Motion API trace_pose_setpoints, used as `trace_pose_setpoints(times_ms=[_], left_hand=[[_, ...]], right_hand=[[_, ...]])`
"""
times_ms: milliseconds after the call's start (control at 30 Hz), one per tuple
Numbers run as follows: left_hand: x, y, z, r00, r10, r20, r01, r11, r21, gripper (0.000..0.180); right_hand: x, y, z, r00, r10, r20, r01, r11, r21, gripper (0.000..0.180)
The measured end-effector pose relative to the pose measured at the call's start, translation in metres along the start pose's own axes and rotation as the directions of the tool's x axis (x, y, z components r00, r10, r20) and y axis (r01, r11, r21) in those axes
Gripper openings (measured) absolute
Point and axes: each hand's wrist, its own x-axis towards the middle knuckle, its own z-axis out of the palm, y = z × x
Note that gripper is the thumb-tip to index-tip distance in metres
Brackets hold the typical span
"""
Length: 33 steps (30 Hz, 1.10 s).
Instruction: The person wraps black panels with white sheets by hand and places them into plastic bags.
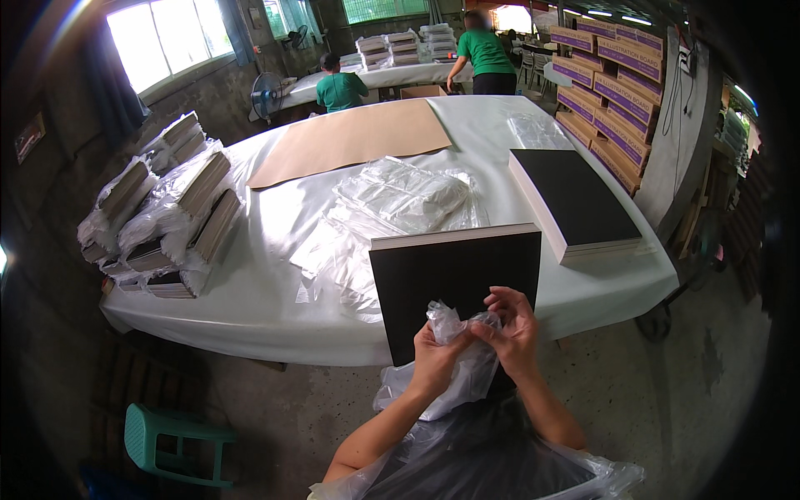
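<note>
Left end of worktop (271, 287): film-wrapped board stacks (177, 200). Centre: loose clear bags (404, 196). Black board stack (454, 267) upright at near edge. Before it, left hand (433, 358) grips bunched clear plastic (447, 320); right hand (514, 335) pinches it alongside, fingers raised. Near right edge: second black stack (581, 196), flat. Beyond far right corner: purple-banded cartons (621, 93), lettering printed.

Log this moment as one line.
left hand: gripping clear plastic bag; right hand: pinching same bag; black-faced board stack: upright beyond hands; second board stack: flat on white-covered table
</note>
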Motion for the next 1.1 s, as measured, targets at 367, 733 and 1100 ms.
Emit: trace_pose_setpoints(times_ms=[367,733,1100], left_hand=[[-0.002,0.002,0.003,0.995,0.02,-0.093,-0.012,0.996,0.084,0.025],[0.004,-0.006,0.0,0.996,0.083,0.023,-0.083,0.996,0.031,0.032],[0.006,-0.003,-0.004,0.994,0.017,0.109,-0.024,0.997,0.068,0.018]], right_hand=[[-0.006,-0.001,-0.002,0.988,0.151,-0.017,-0.15,0.988,0.043,0.029],[-0.003,-0.006,-0.005,0.969,0.172,0.179,-0.193,0.976,0.102,0.037],[-0.004,-0.004,-0.003,0.989,0.069,0.133,-0.066,0.997,-0.029,0.018]])
